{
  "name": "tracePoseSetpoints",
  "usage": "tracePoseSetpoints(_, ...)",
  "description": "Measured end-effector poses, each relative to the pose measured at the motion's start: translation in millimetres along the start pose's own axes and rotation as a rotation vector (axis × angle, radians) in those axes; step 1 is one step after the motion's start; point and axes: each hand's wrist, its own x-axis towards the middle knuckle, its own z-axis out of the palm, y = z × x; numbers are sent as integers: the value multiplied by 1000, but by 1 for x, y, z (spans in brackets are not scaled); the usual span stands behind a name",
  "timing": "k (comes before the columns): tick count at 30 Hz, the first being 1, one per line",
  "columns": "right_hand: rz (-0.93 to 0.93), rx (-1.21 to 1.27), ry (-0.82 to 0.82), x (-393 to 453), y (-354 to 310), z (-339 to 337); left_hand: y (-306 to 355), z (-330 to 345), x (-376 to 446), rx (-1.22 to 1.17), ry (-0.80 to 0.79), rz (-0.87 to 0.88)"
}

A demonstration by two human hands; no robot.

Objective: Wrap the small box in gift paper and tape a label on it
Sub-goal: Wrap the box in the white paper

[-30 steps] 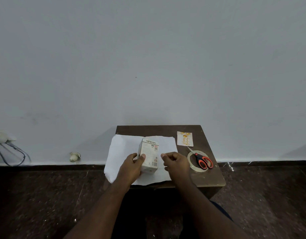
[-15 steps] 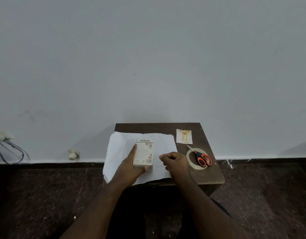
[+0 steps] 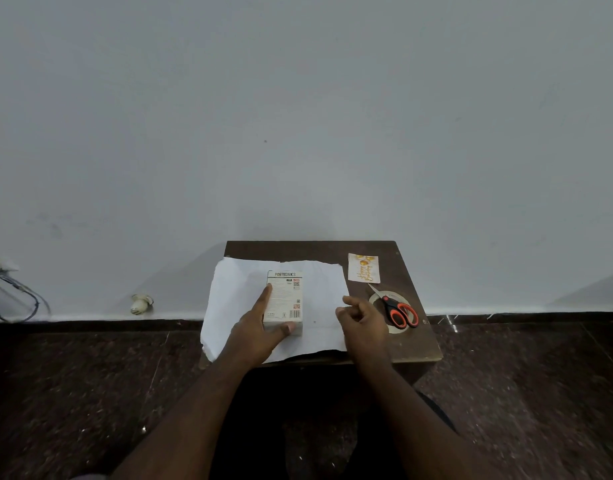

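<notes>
A small white printed box (image 3: 286,296) lies flat on a white sheet of paper (image 3: 319,292) spread over a small dark wooden table (image 3: 419,341). My left hand (image 3: 260,327) holds the box, forefinger along its left side and thumb against its near end. Just right of the box, over the paper's right part, my right hand (image 3: 362,318) hovers with fingers loosely curled and nothing in it. A label (image 3: 364,268) with gold lettering lies at the table's far right. A roll of clear tape (image 3: 379,299) sits under orange-handled scissors (image 3: 398,311).
The table stands against a pale wall. Dark speckled floor surrounds it. Cables (image 3: 17,299) and a small white fitting (image 3: 140,303) lie along the skirting at the left. The paper overhangs the table's left and near edges.
The box went from tilted on its side to lying flat on the paper. My right hand let go of it and drew away to the right.
</notes>
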Motion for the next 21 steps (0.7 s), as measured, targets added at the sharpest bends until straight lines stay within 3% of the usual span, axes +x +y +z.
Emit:
tracePoseSetpoints(3, -49, -172, 68, 1, 0, 2, -1, -1, 1, -4, 7, -9)
tracePoseSetpoints(8, -53, -355, 38, -1, 1, 2, 1, 3, 1, -39, 22, -26)
tracePoseSetpoints(21, 116, -260, 43, -1, 3, 3, 3, 6, 3, -20, 67, -8)
